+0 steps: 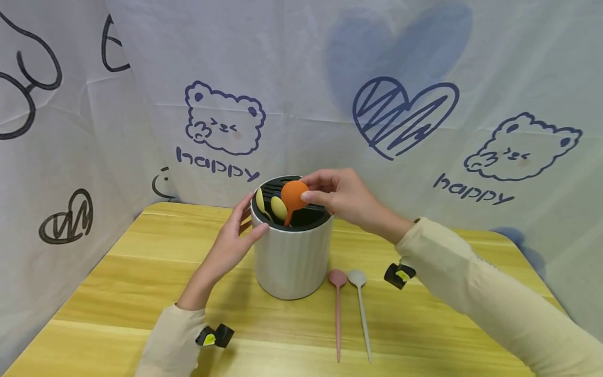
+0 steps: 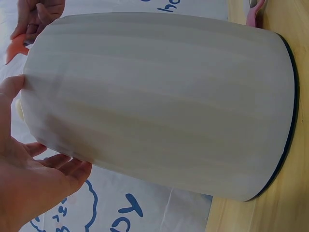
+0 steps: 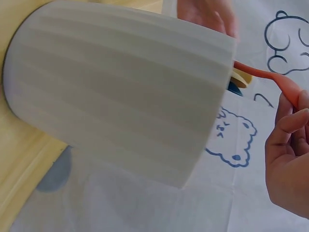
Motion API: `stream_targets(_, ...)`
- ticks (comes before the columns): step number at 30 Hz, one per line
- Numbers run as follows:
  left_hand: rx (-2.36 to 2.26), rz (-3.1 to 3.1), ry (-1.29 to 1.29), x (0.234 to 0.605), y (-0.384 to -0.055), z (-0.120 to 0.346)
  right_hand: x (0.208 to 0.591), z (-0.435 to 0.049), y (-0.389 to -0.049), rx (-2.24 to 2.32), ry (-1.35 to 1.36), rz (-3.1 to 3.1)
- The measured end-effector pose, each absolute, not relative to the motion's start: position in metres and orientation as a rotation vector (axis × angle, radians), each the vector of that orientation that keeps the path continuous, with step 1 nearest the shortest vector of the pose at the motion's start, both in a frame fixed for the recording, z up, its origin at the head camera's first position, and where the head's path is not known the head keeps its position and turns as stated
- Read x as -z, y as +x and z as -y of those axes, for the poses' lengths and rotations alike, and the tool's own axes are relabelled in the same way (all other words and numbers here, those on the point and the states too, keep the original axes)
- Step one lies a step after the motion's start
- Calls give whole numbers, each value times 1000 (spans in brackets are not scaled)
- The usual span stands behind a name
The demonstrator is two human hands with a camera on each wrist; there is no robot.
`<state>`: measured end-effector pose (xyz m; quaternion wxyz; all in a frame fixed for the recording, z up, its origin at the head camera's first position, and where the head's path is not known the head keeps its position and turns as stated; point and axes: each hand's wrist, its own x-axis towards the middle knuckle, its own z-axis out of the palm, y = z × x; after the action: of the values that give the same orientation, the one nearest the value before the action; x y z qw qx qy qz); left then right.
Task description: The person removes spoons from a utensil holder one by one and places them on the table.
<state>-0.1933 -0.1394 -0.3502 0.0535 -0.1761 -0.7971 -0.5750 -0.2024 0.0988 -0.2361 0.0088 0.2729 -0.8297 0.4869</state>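
Note:
A white ribbed utensil holder (image 1: 292, 262) with a dark slotted top stands upright on the table. My left hand (image 1: 234, 238) holds its left side, thumb at the front rim and fingers round the side. Above the opening, my right hand (image 1: 348, 199) pinches an orange spoon (image 1: 294, 195) by its round head. The spoon's handle (image 3: 260, 72) points down into the holder, and its lower end is hidden inside. Two yellow spoons (image 1: 278, 208) stand in the holder left of the orange one, their handles mostly hidden.
On the wooden table (image 1: 278, 335), right of the holder, a pink spoon (image 1: 337, 303) and a white spoon (image 1: 361, 309) lie side by side, heads toward the back. A white cloth (image 1: 306, 78) with blue drawings hangs behind the table.

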Motion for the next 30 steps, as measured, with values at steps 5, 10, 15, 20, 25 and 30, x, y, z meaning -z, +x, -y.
stream_targets(5, 1744, 2418, -542, 351, -194, 140, 226, -98, -203, -1499, 822, 2560)
stream_targets(10, 1736, 2420, -546, 351, -195, 140, 216, -99, -203, -1516, 825, 2516)
stream_targets(15, 1728, 2423, -545, 352, -196, 141, 210, -99, -203, -1513, 834, 2454)
stream_targets(20, 1728, 2424, -545, 352, -196, 141, 205, -98, -202, -1523, 838, 2423)
stream_targets(25, 1728, 2425, -543, 353, -195, 141, 201, -100, -203, -1566, 876, 2360)
stream_targets(30, 1728, 2419, -550, 353, -194, 141, 196, -103, -202, -1592, 887, 2303)
